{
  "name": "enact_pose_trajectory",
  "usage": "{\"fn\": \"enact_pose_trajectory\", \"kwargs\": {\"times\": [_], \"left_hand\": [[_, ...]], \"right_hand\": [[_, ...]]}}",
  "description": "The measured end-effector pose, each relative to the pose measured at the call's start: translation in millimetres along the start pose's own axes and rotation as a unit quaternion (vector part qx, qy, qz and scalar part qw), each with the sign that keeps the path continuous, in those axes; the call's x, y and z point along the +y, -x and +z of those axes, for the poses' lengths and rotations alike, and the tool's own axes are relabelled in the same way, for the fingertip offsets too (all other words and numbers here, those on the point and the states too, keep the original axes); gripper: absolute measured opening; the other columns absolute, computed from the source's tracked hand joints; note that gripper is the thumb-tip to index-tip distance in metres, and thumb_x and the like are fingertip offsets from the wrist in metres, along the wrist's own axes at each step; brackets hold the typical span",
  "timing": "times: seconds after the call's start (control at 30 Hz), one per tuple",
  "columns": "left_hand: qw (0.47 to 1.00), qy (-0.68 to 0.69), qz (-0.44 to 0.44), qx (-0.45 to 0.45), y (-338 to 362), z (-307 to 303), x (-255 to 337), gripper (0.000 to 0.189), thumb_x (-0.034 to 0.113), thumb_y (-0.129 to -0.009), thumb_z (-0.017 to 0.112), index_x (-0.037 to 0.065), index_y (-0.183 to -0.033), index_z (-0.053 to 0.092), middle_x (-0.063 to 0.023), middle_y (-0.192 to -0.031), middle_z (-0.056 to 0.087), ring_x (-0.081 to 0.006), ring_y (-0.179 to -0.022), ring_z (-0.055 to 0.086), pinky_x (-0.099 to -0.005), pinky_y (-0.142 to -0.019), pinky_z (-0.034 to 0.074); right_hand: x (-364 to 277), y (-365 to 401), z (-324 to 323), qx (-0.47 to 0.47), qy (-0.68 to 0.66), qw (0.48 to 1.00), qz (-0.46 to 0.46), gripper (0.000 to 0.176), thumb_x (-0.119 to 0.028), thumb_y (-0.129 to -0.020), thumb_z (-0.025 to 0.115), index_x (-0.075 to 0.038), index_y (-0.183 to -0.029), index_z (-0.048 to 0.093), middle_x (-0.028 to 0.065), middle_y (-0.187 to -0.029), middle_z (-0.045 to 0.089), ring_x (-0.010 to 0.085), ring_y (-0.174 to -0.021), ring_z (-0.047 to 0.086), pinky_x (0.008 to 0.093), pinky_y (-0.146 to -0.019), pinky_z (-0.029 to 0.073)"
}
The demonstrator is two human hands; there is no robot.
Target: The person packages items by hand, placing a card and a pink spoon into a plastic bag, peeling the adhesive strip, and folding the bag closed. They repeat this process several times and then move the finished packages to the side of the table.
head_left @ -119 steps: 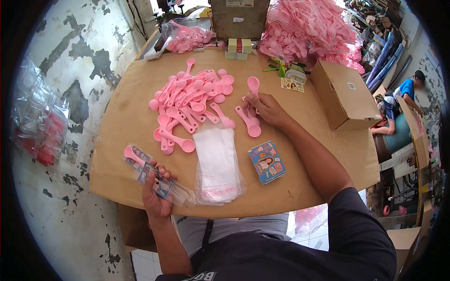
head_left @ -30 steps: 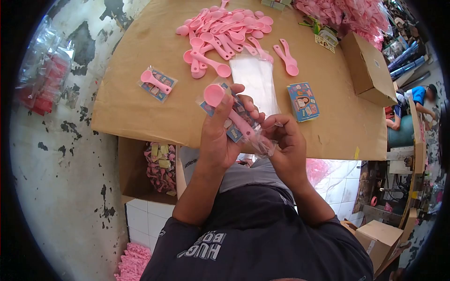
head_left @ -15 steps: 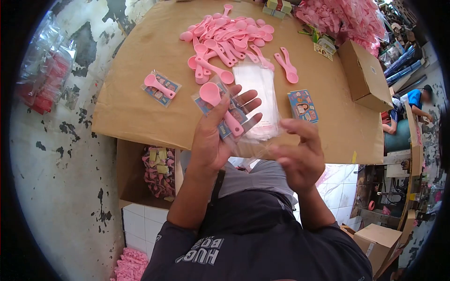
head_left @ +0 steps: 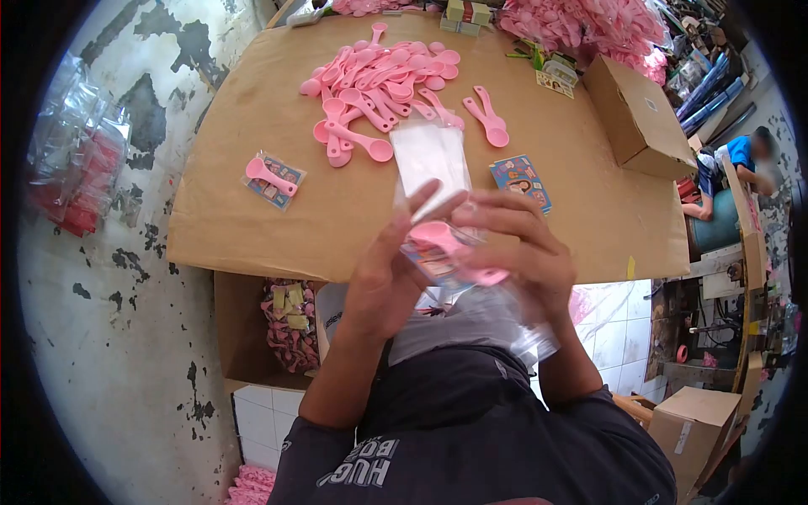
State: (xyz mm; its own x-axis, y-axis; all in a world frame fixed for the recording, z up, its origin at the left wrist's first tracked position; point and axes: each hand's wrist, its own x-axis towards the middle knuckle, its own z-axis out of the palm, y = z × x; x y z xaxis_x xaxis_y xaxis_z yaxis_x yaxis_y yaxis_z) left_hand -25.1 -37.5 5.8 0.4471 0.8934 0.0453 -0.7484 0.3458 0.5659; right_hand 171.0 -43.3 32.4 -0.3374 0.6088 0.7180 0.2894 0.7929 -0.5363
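A pink measuring spoon (head_left: pixel 433 234) with a blue printed card (head_left: pixel 438 265) in a clear plastic bag is between my hands, blurred by motion. My right hand (head_left: pixel 526 252) has its fingers bent over the spoon's handle side and grips the packet. My left hand (head_left: pixel 383 273) is at the packet's left edge, its fingers stretched out. Loose clear plastic hangs below my right hand. Just beyond my fingers lies a stack of clear bags (head_left: pixel 429 160), and a stack of blue cards (head_left: pixel 522 181) is to its right.
A pile of pink spoons (head_left: pixel 379 71) lies farther back. One bagged spoon with card (head_left: pixel 273 178) is at the left, and two spoons (head_left: pixel 486 118) lie right of the bags. A cardboard box (head_left: pixel 640 122) stands at the right edge. Another person (head_left: pixel 736 172) sits beyond.
The packet has moved down and right from my left palm to between both hands, and the spoon has turned. My right hand has closed in on it. The view has shifted slightly.
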Motion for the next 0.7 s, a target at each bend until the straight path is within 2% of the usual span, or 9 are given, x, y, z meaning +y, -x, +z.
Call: {"fn": "enact_pose_trajectory", "kwargs": {"times": [0.03, 0.1, 0.13, 0.23, 0.27, 0.4, 0.5, 0.57, 0.7], "left_hand": [[1.0, -0.001, -0.002, -0.001, 0.2, -1.9, 0.1, 0.064, 0.037, -0.109, 0.047, 0.001, -0.158, 0.029, -0.0204, -0.154, 0.046, -0.0267, -0.138, 0.051, -0.0428, -0.113, 0.044], [0.978, -0.183, 0.103, -0.001, -2.0, -7.0, 2.0, 0.065, 0.038, -0.108, 0.049, 0.0, -0.157, 0.03, -0.0218, -0.156, 0.044, -0.0266, -0.137, 0.053, -0.0409, -0.11, 0.045], [0.971, -0.21, 0.109, -0.015, -0.5, -4.7, 4.4, 0.059, 0.029, -0.106, 0.055, -0.002, -0.154, 0.037, -0.0212, -0.152, 0.049, -0.0229, -0.132, 0.057, -0.0363, -0.108, 0.046], [0.96, -0.273, 0.025, -0.063, 8.9, 1.0, 4.9, 0.05, 0.017, -0.104, 0.06, -0.005, -0.147, 0.047, -0.0186, -0.145, 0.057, -0.0191, -0.129, 0.058, -0.0329, -0.106, 0.047], [0.958, -0.283, 0.033, -0.031, 9.0, 4.3, 0.6, 0.04, 0.009, -0.102, 0.063, -0.006, -0.138, 0.056, -0.0158, -0.133, 0.066, -0.0168, -0.122, 0.062, -0.0302, -0.102, 0.049], [0.957, -0.287, 0.031, 0.02, 8.9, -0.7, -8.6, 0.035, 0.012, -0.103, 0.063, -0.005, -0.134, 0.061, -0.015, -0.124, 0.07, -0.0153, -0.112, 0.066, -0.0273, -0.096, 0.052], [0.956, -0.285, 0.018, 0.069, 11.5, -5.4, -16.1, 0.033, 0.013, -0.103, 0.063, -0.007, -0.129, 0.061, -0.0217, -0.118, 0.072, -0.0183, -0.104, 0.071, -0.0299, -0.088, 0.057], [0.961, -0.263, 0.036, 0.081, 9.7, -1.6, -15.3, 0.035, 0.014, -0.103, 0.064, -0.003, -0.133, 0.062, -0.0134, -0.112, 0.075, -0.0091, -0.092, 0.069, -0.0214, -0.078, 0.054], [0.953, -0.286, 0.047, 0.092, 12.3, -4.6, -9.4, 0.039, 0.013, -0.103, 0.064, 0.0, -0.139, 0.058, -0.0118, -0.106, 0.077, -0.0067, -0.085, 0.068, -0.0199, -0.072, 0.051]], "right_hand": [[-0.1, 4.8, -3.2, 0.002, 0.001, 1.0, 0.001, 0.029, -0.005, -0.079, 0.079, -0.009, -0.108, 0.077, 0.0135, -0.129, 0.069, 0.0345, -0.121, 0.063, 0.0419, -0.104, 0.047], [-5.1, 13.4, -6.9, 0.028, -0.067, 0.991, 0.113, 0.032, -0.001, -0.084, 0.076, -0.004, -0.116, 0.073, 0.0146, -0.119, 0.072, 0.0274, -0.104, 0.07, 0.0368, -0.093, 0.052], [-14.6, 11.3, 3.4, 0.094, -0.082, 0.979, 0.163, 0.044, -0.003, -0.088, 0.077, -0.003, -0.13, 0.064, 0.0126, -0.106, 0.074, 0.0191, -0.086, 0.071, 0.0323, -0.079, 0.054], [-12.9, 20.4, 8.6, 0.044, -0.092, 0.968, 0.23, 0.061, -0.006, -0.088, 0.079, -0.004, -0.142, 0.053, 0.0112, -0.097, 0.073, 0.0146, -0.079, 0.066, 0.0302, -0.073, 0.053], [-12.6, 21.6, 9.9, 0.019, -0.107, 0.959, 0.262, 0.07, -0.007, -0.087, 0.08, -0.004, -0.148, 0.046, 0.0104, -0.092, 0.073, 0.0124, -0.075, 0.064, 0.0297, -0.07, 0.053], [-10.9, 25.3, 13.9, -0.004, -0.108, 0.941, 0.321, 0.07, -0.007, -0.088, 0.08, -0.005, -0.148, 0.046, 0.0113, -0.091, 0.073, 0.0114, -0.077, 0.066, 0.0282, -0.07, 0.054], [-10.8, 23.5, 15.3, 0.005, -0.14, 0.93, 0.338, 0.065, -0.007, -0.09, 0.078, -0.005, -0.147, 0.046, 0.0108, -0.09, 0.073, 0.0115, -0.079, 0.068, 0.0268, -0.071, 0.054], [-10.5, 20.8, 9.9, 0.045, -0.203, 0.891, 0.405, 0.059, -0.01, -0.093, 0.075, -0.003, -0.144, 0.047, 0.0104, -0.092, 0.074, 0.0124, -0.082, 0.07, 0.0259, -0.071, 0.054], [6.1, 15.2, 4.7, 0.048, 0.013, 0.964, 0.263, 0.041, -0.014, -0.094, 0.075, -0.002, -0.13, 0.06, 0.0087, -0.099, 0.07, 0.0126, -0.087, 0.065, 0.0257, -0.072, 0.051]]}}
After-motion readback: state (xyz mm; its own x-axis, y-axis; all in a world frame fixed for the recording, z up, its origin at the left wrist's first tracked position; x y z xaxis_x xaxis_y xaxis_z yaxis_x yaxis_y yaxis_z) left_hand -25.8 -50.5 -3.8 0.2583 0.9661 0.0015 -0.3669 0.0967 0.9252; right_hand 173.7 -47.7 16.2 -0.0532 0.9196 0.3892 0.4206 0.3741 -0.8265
